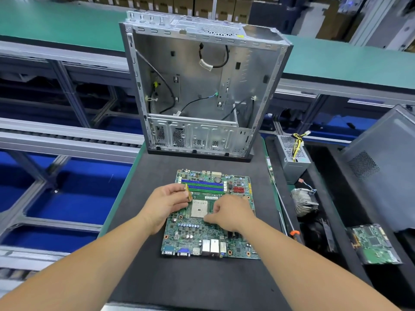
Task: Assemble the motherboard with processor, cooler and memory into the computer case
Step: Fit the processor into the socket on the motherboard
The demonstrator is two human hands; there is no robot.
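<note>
A motherboard point(211, 217) lies flat on the dark mat of the table point(202, 286), in front of an upright, open computer case point(197, 86) that holds only loose cables. The left hand point(165, 204) pinches a processor point(188, 193) by its edges, tilted on end just above the left side of the bare socket point(198, 208). The right hand point(229, 213) rests on the motherboard beside the socket with its fingers curled toward the socket's edge, apparently at the latch lever, though what it grips, if anything, cannot be made out.

The job looks to be at its first step. The socket is empty, the blue and green memory slots point(203, 186) behind it carry no sticks, and no cooler sits on the motherboard. A finned cooler point(304, 202) waits in a black tray to the right, near a small power supply point(292, 158) with yellow wires and a second circuit board point(374, 244).

Still to come, judging by the layout: seating the processor and locking it, mounting the cooler, pressing in the memory, then carrying the loaded motherboard into the case.
</note>
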